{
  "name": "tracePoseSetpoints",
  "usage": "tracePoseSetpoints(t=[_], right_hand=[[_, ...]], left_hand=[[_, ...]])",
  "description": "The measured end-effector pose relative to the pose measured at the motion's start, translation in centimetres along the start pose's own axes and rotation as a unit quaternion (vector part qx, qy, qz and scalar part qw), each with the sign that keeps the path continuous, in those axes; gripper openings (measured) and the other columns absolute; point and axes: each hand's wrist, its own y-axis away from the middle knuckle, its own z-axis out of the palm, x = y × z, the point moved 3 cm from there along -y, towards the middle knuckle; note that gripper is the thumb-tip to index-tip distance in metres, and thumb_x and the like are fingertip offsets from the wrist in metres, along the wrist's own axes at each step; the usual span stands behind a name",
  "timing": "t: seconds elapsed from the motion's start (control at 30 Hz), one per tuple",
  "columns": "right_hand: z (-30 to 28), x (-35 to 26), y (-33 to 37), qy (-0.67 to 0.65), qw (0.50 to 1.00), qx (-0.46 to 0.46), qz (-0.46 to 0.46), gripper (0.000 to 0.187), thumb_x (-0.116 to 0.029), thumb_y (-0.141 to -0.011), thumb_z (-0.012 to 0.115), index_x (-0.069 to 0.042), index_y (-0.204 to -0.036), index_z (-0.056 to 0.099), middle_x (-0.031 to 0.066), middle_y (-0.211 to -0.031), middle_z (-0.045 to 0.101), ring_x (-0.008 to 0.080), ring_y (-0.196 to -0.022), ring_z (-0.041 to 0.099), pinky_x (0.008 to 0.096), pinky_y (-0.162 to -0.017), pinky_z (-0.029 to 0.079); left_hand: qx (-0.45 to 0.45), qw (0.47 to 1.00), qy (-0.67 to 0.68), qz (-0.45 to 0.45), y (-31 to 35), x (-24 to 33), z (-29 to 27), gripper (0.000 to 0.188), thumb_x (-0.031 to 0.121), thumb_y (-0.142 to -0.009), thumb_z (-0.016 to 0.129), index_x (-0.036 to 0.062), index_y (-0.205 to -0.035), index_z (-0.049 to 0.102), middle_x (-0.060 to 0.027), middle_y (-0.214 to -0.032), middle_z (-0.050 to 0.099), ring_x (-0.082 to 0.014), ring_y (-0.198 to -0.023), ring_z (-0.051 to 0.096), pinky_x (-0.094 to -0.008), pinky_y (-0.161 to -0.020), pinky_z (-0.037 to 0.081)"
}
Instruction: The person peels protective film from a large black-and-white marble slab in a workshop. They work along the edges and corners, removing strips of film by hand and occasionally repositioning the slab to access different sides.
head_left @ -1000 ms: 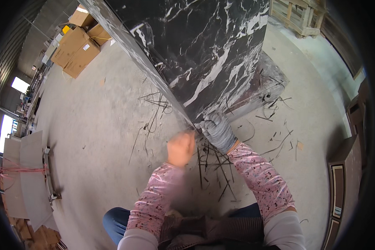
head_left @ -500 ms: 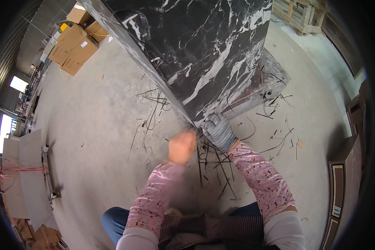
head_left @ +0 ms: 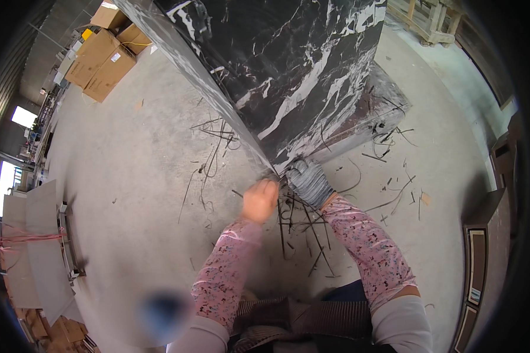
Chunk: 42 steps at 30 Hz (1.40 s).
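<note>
A large black stone-look block with white veins [head_left: 288, 76] rises in front of me, its near corner pointing down toward my hands. My left hand [head_left: 260, 200], bare and closed, is just left of that corner; whatever its fingers pinch is hidden. On the corner's right side my right hand [head_left: 310, 183], in a grey knitted glove, is curled closed against the lower edge. I cannot make out what lies in its fingers. Thin dark strips [head_left: 282, 226] lie scattered on the floor beneath both hands.
More dark strips [head_left: 218, 141] lie left of the block. Cardboard boxes [head_left: 103, 65] stand far left, with flat grey panels [head_left: 44, 247] nearer. A wooden frame [head_left: 436, 23] is at far right, and a brown cabinet-like piece [head_left: 486, 253] stands at the right.
My left hand, blurred before, has moved slightly up and right against the corner. My right hand has stayed nearly in place. The view has shifted slightly.
</note>
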Motion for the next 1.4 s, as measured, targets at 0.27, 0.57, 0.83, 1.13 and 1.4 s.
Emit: tracePoseSetpoints(t=[0.27,0.57,0.83,1.13,1.4], right_hand=[[1.0,-0.3,0.8,0.022,0.997,-0.068,0.035,0.022,-0.016,-0.079,0.061,-0.006,-0.098,0.068,0.014,-0.096,0.065,0.0321,-0.093,0.062,0.046,-0.082,0.052],[-3.2,2.7,0.9,-0.072,0.978,0.006,0.197,0.026,-0.012,-0.091,0.059,-0.002,-0.113,0.065,0.0195,-0.105,0.066,0.0386,-0.102,0.062,0.044,-0.093,0.051],[-17.3,-4.8,-11.5,-0.204,0.942,0.229,0.135,0.041,-0.02,-0.082,0.08,-0.003,-0.114,0.061,0.0159,-0.105,0.066,0.035,-0.099,0.062,0.0452,-0.089,0.051],[-17.1,-8.3,-12.6,-0.243,0.955,0.045,0.164,0.024,-0.027,-0.093,0.068,-0.006,-0.087,0.06,0.0109,-0.08,0.061,0.029,-0.073,0.06,0.0424,-0.067,0.048],[-10.3,-0.1,14.7,0.036,0.865,-0.494,0.074,0.028,-0.033,-0.091,0.066,-0.011,-0.108,0.067,0.0153,-0.094,0.07,0.0376,-0.09,0.067,0.0459,-0.077,0.054]], left_hand=[[-0.106,0.993,-0.034,-0.046,2.6,-1.9,2.0,0.01,0.006,-0.08,0.065,0.0094,-0.089,0.063,-0.011,-0.088,0.067,-0.0318,-0.077,0.068,-0.042,-0.06,0.054],[-0.459,0.885,-0.045,-0.061,4.8,3.9,-7.7,0.009,0.011,-0.082,0.061,0.0087,-0.091,0.063,-0.0147,-0.083,0.07,-0.0356,-0.079,0.07,-0.0467,-0.065,0.056],[-0.219,0.965,-0.029,-0.144,2.9,4.4,-19.8,0.009,0.014,-0.085,0.068,0.0083,-0.084,0.062,-0.0147,-0.076,0.066,-0.0365,-0.069,0.066,-0.0463,-0.06,0.053],[-0.075,0.963,0.019,-0.257,5.3,2.8,-16.8,0.012,0.013,-0.085,0.075,0.0069,-0.084,0.065,-0.0129,-0.072,0.065,-0.0303,-0.06,0.064,-0.0394,-0.055,0.05],[-0.082,0.868,0.352,-0.34,2.0,2.0,-18.5,0.009,0.007,-0.092,0.073,0.0004,-0.097,0.072,-0.0051,-0.083,0.069,-0.0083,-0.072,0.062,-0.0237,-0.065,0.05]])
